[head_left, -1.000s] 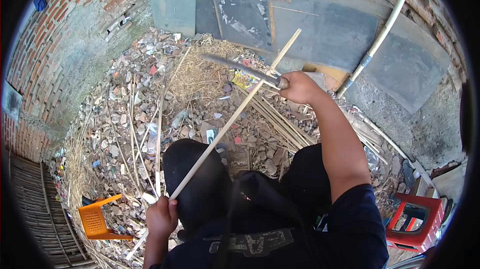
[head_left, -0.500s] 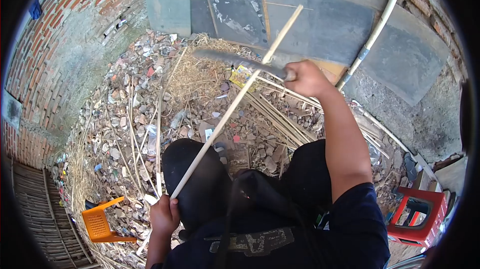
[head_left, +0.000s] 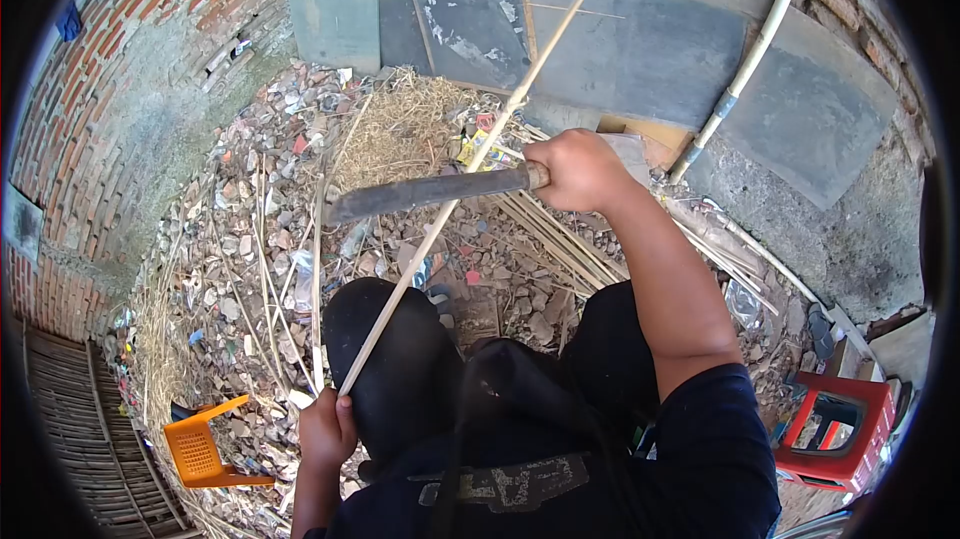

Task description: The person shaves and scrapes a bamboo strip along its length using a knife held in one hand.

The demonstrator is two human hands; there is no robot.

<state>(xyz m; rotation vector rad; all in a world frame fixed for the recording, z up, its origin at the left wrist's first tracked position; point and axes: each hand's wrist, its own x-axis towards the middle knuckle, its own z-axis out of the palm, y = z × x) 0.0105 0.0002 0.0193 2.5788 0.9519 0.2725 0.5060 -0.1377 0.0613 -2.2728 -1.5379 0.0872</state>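
Head view: the left hand (head_left: 325, 429) grips a pale stick (head_left: 405, 279) at seven o'clock, its far end toward one. The right hand (head_left: 578, 171), at two, clasps a machete (head_left: 400, 195); the blade now crosses the stick lower, suggesting work shifts toward the left hand.

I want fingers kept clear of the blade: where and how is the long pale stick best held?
Probably by its near end, at the left knee, coming from the left, as the left hand does. The pale stick is long and thin, running forward to the right, and the knife crosses it well beyond that end, so gripping there seems safest.
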